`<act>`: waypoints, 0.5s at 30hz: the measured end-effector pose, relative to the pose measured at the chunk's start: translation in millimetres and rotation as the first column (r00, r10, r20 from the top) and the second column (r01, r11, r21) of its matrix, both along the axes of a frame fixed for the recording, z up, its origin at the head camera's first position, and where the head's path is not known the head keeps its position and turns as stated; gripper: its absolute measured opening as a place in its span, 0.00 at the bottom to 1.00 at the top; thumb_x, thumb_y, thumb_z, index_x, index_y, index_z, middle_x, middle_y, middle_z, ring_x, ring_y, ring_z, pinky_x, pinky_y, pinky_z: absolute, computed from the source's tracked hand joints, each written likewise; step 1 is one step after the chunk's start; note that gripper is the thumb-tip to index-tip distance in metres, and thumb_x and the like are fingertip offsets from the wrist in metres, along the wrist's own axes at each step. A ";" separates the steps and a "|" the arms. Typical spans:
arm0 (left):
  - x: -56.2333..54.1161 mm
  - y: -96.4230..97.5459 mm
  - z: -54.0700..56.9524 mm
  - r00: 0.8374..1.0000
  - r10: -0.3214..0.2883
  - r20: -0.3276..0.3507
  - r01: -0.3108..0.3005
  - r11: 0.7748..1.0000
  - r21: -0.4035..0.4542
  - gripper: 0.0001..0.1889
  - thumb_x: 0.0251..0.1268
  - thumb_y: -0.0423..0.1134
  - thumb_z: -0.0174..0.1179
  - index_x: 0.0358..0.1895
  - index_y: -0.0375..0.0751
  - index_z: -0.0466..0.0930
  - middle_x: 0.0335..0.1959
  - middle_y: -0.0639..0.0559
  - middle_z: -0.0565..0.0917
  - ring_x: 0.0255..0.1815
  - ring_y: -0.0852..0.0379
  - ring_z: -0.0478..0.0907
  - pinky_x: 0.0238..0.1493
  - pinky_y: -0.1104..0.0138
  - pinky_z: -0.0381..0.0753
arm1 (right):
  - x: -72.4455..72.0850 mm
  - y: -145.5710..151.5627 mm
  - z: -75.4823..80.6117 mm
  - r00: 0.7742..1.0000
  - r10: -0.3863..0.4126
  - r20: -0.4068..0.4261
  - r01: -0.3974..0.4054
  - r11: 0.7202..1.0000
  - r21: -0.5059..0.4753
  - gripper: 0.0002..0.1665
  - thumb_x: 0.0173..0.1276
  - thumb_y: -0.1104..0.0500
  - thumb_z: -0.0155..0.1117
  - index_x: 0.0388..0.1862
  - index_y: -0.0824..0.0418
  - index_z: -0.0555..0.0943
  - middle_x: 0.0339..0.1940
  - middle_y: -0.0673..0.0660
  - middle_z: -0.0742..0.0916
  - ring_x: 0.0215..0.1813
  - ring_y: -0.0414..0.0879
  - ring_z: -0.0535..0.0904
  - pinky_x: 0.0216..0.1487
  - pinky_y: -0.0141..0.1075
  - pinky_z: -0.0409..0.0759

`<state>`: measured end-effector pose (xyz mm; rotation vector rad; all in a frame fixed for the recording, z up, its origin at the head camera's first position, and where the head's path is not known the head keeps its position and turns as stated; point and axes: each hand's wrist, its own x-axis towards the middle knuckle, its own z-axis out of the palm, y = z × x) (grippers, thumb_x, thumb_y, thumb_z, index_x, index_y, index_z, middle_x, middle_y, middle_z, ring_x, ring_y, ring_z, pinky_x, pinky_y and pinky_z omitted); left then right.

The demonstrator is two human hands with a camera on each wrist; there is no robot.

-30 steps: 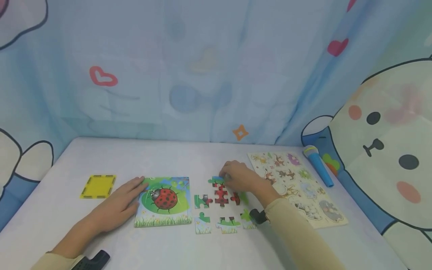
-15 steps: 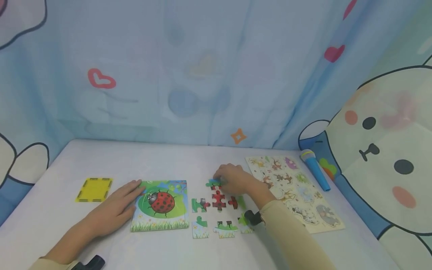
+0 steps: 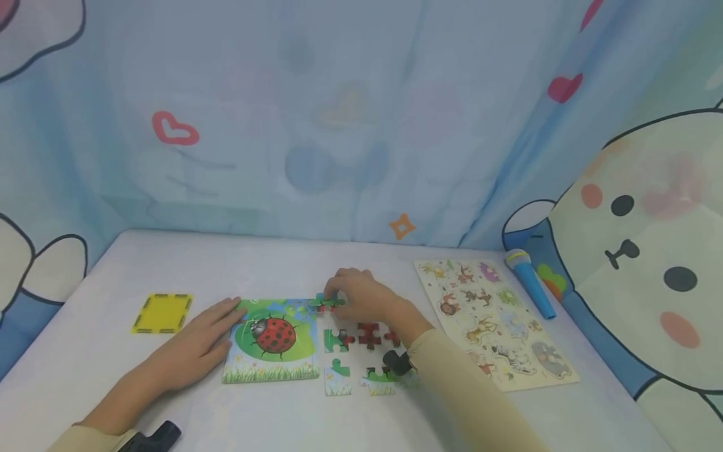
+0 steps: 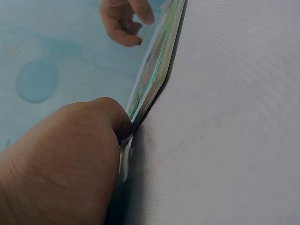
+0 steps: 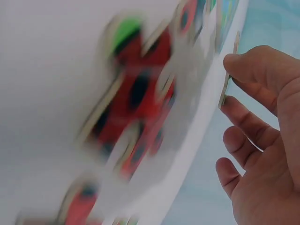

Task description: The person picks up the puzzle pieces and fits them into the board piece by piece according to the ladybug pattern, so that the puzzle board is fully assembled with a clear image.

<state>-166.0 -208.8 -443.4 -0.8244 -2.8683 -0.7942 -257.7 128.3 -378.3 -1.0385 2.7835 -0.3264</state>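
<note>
In the head view my left hand [image 3: 192, 351] lies with fairly straight fingers along the left edge of a square ladybug puzzle board [image 3: 282, 370]. In the left wrist view its thumb [image 4: 112, 115] touches the board's side. My right hand [image 3: 364, 298] pinches a green, blue and red jigsaw piece [image 3: 322, 302] at the board's top right corner. The right wrist view shows that piece edge-on between thumb and index finger, off the table, the other fingers curled loosely. Right of the board lie several loose pieces, among them a red one [image 3: 369, 336] and a grass-edged one [image 3: 337, 380].
A yellow square frame [image 3: 162, 312] lies left of the board. On the right is an animal puzzle board [image 3: 508, 333], with a blue toy microphone [image 3: 531, 282] beside it. A patterned curtain [image 3: 254, 125] hangs behind the table's far edge.
My right hand has carried the pinched piece leftward, from above the loose red pieces to the board's top right corner. My left hand has stayed on the board's left edge.
</note>
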 end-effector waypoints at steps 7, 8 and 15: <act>-3.5 2.2 -0.4 1.000 0.000 0.010 0.000 1.000 -0.006 0.28 0.73 0.39 0.51 0.74 0.41 0.61 0.77 0.47 0.56 0.77 0.45 0.49 0.72 0.46 0.54 | 0.2 -33.2 1.0 0.998 0.067 -0.015 -0.067 0.998 0.020 0.12 0.63 0.55 0.67 0.47 0.47 0.83 0.44 0.43 0.79 0.47 0.39 0.73 0.55 0.47 0.67; -3.4 1.9 0.0 1.000 0.001 0.012 -0.001 1.000 -0.005 0.28 0.73 0.38 0.51 0.74 0.40 0.61 0.77 0.46 0.56 0.77 0.44 0.49 0.72 0.46 0.54 | 0.6 -37.7 0.4 0.997 0.079 -0.018 -0.079 0.997 0.022 0.12 0.64 0.54 0.67 0.47 0.46 0.83 0.44 0.43 0.79 0.46 0.39 0.73 0.53 0.46 0.67; -0.6 -1.7 0.9 1.000 0.000 0.027 0.000 1.000 -0.011 0.28 0.73 0.38 0.51 0.74 0.39 0.62 0.77 0.46 0.56 0.77 0.44 0.49 0.72 0.45 0.54 | 7.0 -67.3 -4.5 0.990 0.138 -0.026 -0.136 0.989 0.061 0.13 0.67 0.51 0.65 0.50 0.45 0.82 0.44 0.43 0.79 0.44 0.37 0.71 0.46 0.40 0.66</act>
